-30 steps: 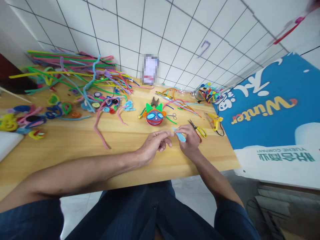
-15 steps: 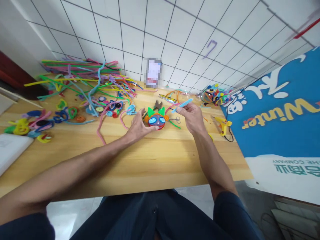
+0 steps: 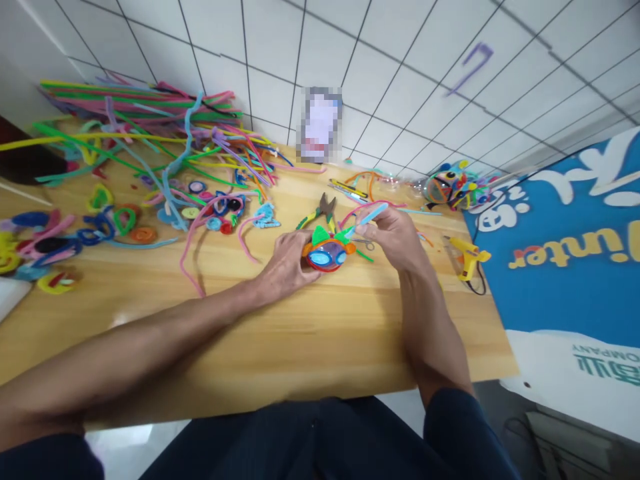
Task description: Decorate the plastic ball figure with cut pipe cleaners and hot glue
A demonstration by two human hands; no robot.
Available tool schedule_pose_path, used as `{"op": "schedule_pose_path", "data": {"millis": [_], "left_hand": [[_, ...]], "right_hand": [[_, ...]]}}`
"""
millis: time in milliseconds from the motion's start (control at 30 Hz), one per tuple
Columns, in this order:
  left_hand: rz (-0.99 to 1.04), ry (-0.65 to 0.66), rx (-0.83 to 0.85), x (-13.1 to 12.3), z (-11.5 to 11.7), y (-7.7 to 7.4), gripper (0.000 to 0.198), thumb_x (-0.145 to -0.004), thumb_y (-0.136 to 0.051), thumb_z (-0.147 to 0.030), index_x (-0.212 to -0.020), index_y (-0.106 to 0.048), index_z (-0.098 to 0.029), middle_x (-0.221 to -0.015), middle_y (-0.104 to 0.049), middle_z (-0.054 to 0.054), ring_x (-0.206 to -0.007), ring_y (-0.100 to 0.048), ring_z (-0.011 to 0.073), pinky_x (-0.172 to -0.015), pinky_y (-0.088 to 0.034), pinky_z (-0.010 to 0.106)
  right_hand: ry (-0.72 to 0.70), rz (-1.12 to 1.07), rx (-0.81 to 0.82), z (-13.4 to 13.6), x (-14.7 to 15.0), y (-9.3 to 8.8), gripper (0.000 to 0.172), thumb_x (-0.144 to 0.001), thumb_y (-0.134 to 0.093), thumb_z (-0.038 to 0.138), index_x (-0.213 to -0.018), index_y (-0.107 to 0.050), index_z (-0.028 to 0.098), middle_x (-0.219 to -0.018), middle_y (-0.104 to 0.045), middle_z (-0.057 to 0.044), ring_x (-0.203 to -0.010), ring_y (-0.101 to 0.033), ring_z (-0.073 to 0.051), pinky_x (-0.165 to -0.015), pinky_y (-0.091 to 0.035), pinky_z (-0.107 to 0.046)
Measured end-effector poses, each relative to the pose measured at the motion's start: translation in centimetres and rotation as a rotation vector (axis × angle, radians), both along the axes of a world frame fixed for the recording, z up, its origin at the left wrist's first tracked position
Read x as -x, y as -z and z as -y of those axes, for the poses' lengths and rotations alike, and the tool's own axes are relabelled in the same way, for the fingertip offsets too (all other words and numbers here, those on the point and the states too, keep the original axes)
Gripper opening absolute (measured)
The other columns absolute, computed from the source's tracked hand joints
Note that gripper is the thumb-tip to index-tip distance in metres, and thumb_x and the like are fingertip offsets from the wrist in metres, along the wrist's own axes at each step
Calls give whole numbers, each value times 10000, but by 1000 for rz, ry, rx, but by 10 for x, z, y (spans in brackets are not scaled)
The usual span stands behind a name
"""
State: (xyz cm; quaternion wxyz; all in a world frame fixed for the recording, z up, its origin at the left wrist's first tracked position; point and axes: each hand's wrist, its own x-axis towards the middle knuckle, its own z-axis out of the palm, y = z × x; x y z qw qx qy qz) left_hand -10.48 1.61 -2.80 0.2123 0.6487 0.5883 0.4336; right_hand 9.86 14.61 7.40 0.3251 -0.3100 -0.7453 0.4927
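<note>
My left hand point(image 3: 289, 265) is closed around the left side of a small round clear ball point(image 3: 329, 257) decorated as an animal face. Green pointed ears, orange round side pieces, blue ring eyes and a red lower edge make up the face. Between thumb and fingers, my right hand point(image 3: 393, 235) pinches a short light blue pipe cleaner point(image 3: 370, 217). Its lower end is close to the ball's right ear; I cannot tell if they touch. Pliers point(image 3: 325, 210) with green and yellow handles lie just behind the ball. Small scissors point(image 3: 369, 246) are partly hidden by the right hand.
A heap of pipe cleaners point(image 3: 145, 107) fills the back left, with finished pipe-cleaner pieces point(image 3: 45, 247) in front. A phone point(image 3: 320, 127) leans on the tiled wall. At right are a yellow glue gun point(image 3: 467, 257) and a decorated clear ball point(image 3: 445, 187).
The view has shifted and come closer. My right hand has brought the light blue pipe cleaner to the ball's right ear. The ball is tilted differently in my left hand.
</note>
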Motion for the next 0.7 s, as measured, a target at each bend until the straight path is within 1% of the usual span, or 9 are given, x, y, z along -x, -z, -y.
{"op": "schedule_pose_path", "data": {"millis": [100, 200, 367, 467, 600, 700], "left_hand": [[5, 49, -2, 2, 2, 1, 663, -796, -845, -301, -1385, -551, -226, -1379, -688, 130, -1301, -630, 349, -1139, -433, 502], [16, 77, -12, 2, 4, -1, 667, -822, -829, -262, -1422, -538, -230, -1433, -673, 134, -1330, -623, 342, -1147, -437, 490], [24, 81, 12, 2, 5, -5, 677, -825, -829, -227, -1436, -538, -231, -1461, -660, 130, -1347, -618, 342, -1159, -438, 477], [41, 93, 31, 2, 5, -8, 645, -829, -824, -222, -1415, -556, -236, -1448, -670, 126, -1340, -625, 337, -1155, -442, 474], [51, 96, 39, 2, 4, -10, 643, -837, -821, -231, -1421, -551, -233, -1453, -672, 128, -1342, -627, 332, -1157, -442, 479], [36, 98, 7, 2, 5, -8, 644, -845, -817, -221, -1427, -540, -224, -1459, -671, 134, -1344, -633, 329, -1147, -452, 471]], "right_hand": [[-61, 61, -78, 0, -1, -3, 321, -778, -922, 500, -820, -762, 225, -812, -737, 13, -768, -664, -168, -747, -530, -304], [-92, 99, -135, 0, 2, -3, 333, -797, -903, 535, -818, -763, 234, -794, -723, 13, -775, -657, -179, -764, -521, -315], [-129, 134, -160, 0, 6, 4, 365, -828, -857, 599, -841, -769, 245, -829, -739, 9, -800, -664, -185, -769, -515, -314], [-139, 152, -189, 1, 7, 7, 364, -841, -839, 612, -836, -771, 254, -831, -741, 12, -805, -664, -187, -765, -508, -311], [-144, 182, -205, 1, 8, 8, 370, -854, -824, 618, -834, -769, 252, -812, -733, 15, -789, -655, -185, -751, -499, -310], [-141, 189, -213, 1, 9, 7, 370, -864, -814, 617, -837, -773, 250, -803, -732, 17, -786, -658, -184, -750, -500, -308]]}}
